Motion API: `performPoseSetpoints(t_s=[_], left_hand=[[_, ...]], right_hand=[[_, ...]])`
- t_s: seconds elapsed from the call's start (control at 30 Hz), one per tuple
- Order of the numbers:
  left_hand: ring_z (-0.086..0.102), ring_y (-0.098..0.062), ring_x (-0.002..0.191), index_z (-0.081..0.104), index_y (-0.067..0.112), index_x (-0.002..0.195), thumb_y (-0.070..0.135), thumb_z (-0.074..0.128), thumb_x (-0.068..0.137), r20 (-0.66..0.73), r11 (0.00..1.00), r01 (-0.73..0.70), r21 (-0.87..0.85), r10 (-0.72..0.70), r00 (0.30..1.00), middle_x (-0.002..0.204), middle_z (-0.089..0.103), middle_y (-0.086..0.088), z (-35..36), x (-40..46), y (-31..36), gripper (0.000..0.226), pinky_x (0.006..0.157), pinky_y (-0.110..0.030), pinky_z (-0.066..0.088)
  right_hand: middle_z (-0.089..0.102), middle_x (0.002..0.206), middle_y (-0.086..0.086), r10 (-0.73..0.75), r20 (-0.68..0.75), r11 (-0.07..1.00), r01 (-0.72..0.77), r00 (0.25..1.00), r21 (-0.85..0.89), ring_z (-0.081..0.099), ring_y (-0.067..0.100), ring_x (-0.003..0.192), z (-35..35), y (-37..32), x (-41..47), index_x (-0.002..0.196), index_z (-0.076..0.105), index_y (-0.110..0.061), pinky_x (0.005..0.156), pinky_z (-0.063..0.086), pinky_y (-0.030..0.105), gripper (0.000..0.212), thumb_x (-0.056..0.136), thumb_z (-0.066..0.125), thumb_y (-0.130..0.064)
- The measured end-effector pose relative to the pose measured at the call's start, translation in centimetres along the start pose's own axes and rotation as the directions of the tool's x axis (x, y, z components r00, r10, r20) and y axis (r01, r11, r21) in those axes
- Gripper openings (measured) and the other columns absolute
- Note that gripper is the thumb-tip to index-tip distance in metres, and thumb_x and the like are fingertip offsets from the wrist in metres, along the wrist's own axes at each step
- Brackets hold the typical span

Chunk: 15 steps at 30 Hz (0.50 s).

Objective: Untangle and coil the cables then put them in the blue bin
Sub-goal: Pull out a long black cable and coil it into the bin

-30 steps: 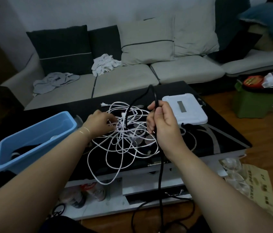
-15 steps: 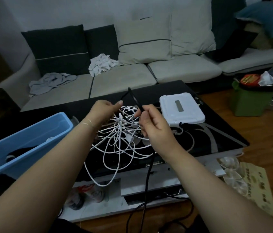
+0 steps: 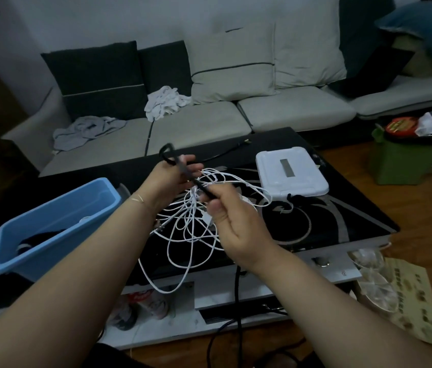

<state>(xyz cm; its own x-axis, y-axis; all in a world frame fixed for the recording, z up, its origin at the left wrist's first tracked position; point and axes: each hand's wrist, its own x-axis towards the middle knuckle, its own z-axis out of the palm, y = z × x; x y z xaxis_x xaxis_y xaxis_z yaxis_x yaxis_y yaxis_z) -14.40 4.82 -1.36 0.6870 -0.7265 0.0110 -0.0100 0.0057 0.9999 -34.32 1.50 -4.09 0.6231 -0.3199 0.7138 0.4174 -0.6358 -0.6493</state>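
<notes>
Both hands have risen; left hand (image 3: 172, 179) and right hand (image 3: 232, 221) grip the black cable (image 3: 185, 171), slanting up-left.

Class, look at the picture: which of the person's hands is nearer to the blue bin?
Left. The left hand is just right of the blue bin; the right hand is farther right, over the white cables.

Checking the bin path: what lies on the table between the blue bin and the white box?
In the head view, the tangled white cables lie between the blue bin and the white box, with both hands above them holding a black cable.
</notes>
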Motion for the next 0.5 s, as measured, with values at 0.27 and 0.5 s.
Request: performPoseSetpoints(t_s=[0.27,0.5], left_hand=[[0.053,-0.002,0.059,0.066,0.019,0.087,0.030,0.034,0.105,-0.132,0.795,-0.225,0.564,0.356,0.925,0.073,0.060,0.004,-0.4,-1.7,1.2,0.038,0.060,-0.017,0.044],[0.058,-0.013,0.062,0.048,0.020,0.072,0.038,0.030,0.104,-0.127,0.908,-0.406,0.106,0.417,0.900,0.059,0.057,0.008,-0.8,-4.8,2.7,0.041,0.071,-0.028,0.048]], right_hand=[[0.057,0.098,-0.019,0.366,-0.177,0.901,-0.301,0.913,0.313,0.058,0.008,0.061,-0.7,1.4,1.4,0.099,0.044,-0.067,0.052,0.054,0.025,0.044,0.103,0.032,-0.025],[0.039,0.138,0.000,0.521,-0.250,0.849,-0.467,0.816,0.246,0.059,0.000,0.086,-0.6,3.1,1.4,0.150,0.019,-0.019,0.074,0.055,0.020,0.059,0.099,0.048,-0.018]])
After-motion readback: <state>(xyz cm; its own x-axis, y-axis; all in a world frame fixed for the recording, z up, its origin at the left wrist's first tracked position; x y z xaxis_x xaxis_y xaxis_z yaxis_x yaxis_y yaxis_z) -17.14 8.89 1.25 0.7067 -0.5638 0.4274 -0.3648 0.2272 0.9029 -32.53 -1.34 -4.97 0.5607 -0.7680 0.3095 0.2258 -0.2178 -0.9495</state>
